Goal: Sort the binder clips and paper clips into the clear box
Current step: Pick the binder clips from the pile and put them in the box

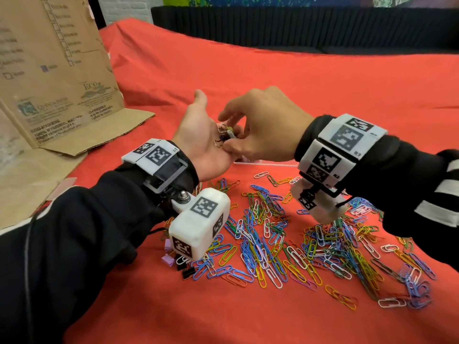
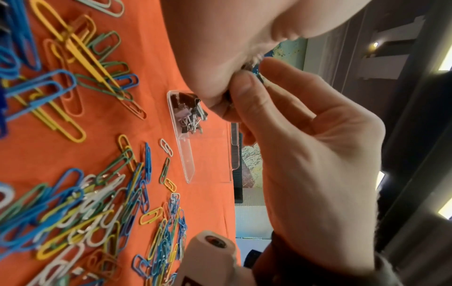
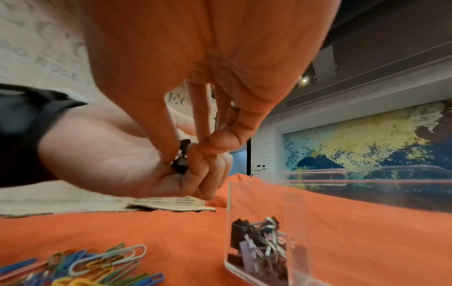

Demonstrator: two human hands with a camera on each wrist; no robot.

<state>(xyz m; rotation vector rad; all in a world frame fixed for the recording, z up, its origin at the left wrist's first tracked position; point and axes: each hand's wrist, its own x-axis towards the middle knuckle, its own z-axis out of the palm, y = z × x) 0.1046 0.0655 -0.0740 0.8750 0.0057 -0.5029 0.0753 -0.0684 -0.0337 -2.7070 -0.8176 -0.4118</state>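
Clips (image 1: pixel 224 135) in left hand (image 1: pixel 201 145), right hand (image 1: pixel 263 125) pinching

Bare table (image 1: pixel 285 78) lies open beyond the left hand (image 1: pixel 198 142) and right hand (image 1: pixel 260 125), and along the near edge. The paper clips (image 1: pixel 285 244) litter the middle under both wrists. The cardboard (image 1: pixel 49 83) walls off the left. The clear box (image 3: pixel 266 203) (binder clips (image 3: pixel 257 241) fill one end) sits open-topped close below the hands.

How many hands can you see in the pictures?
2. The left hand lies palm up above the red cloth, cupping binder clips. The right hand reaches over it and pinches those clips. No other hand shows.
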